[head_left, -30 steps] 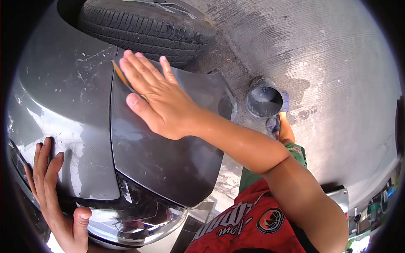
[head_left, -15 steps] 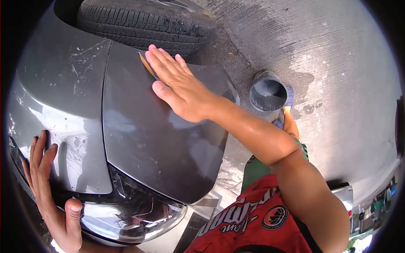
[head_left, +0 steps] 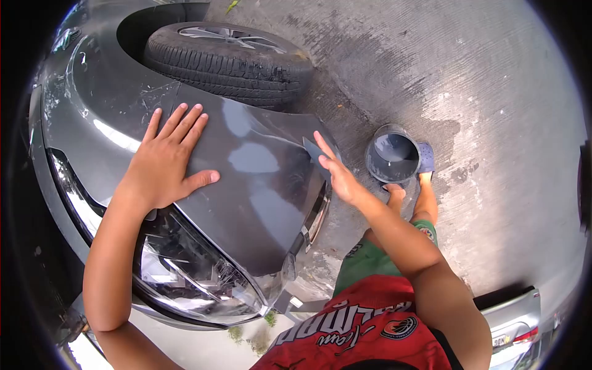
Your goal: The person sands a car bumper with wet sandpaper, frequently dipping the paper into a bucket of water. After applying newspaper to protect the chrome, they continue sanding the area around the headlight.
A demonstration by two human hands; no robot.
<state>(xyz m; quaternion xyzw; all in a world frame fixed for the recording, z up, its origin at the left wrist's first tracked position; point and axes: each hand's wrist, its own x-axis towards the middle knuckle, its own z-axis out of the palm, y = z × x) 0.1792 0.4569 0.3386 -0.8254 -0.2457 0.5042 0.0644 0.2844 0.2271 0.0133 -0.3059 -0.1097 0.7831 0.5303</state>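
Observation:
My left hand (head_left: 165, 161) lies flat on the grey car's body panel (head_left: 246, 209), fingers spread and thumb out, just above the headlight (head_left: 191, 265). Over at the panel's right-hand edge, my right hand (head_left: 336, 172) holds a thin, dark grey sheet of sandpaper (head_left: 313, 151) against the curved surface. Its fingers are fairly straight, and the sheet shows between them and the car. Part of the sheet is hidden behind the hand. Smooth light grey patches and reflections show on the panel between both hands.
A car tire (head_left: 228, 77) sits in the wheel arch beyond the panel. On the rough concrete floor (head_left: 487, 160) stands a dark bucket (head_left: 370, 161) with liquid in it, beside a foot in a purple clog (head_left: 427, 159). Another car (head_left: 512, 317) is at the lower right.
My left hand has moved from the far-left side near the headlight up onto the panel. My right hand has shifted right and down to the panel's edge with the sandpaper. The view has shifted.

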